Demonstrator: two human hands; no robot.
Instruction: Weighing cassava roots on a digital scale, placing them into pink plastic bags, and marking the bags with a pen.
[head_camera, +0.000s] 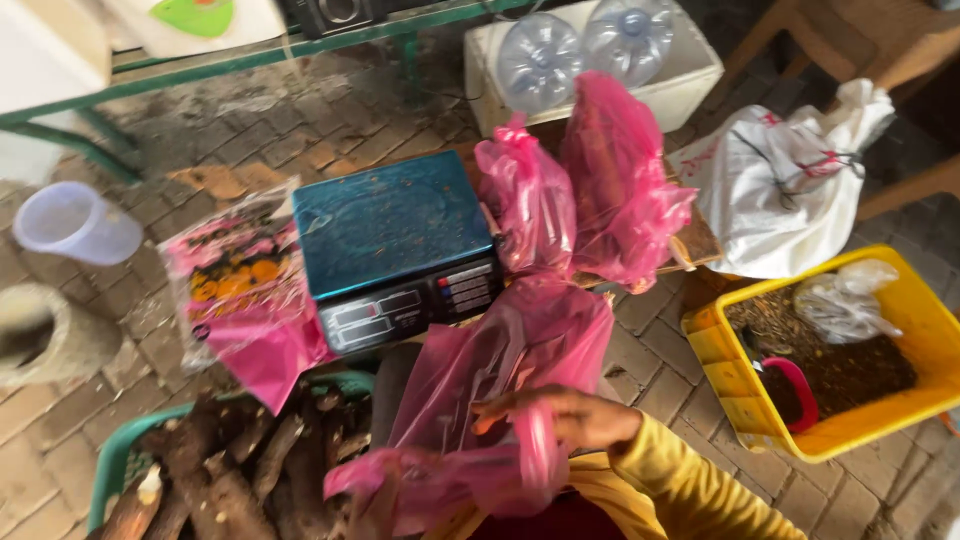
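Near centre, pink bag (500, 390), crumpled, just near of scale (395, 245) and right of root basket (115, 465). Right hand (565, 415) lies on bag, fingers pinching its film. Left hand unseen.

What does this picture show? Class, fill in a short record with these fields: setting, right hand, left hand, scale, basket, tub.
setting: brick floor, seen from above
right hand: right hand grips a pink plastic bag
left hand: not in view
scale: blue electronic scale with a bare platform, two filled pink bags beside it
basket: green basket holding brown roots
tub: yellow tub with dark loose material, a red scoop and a clear bag
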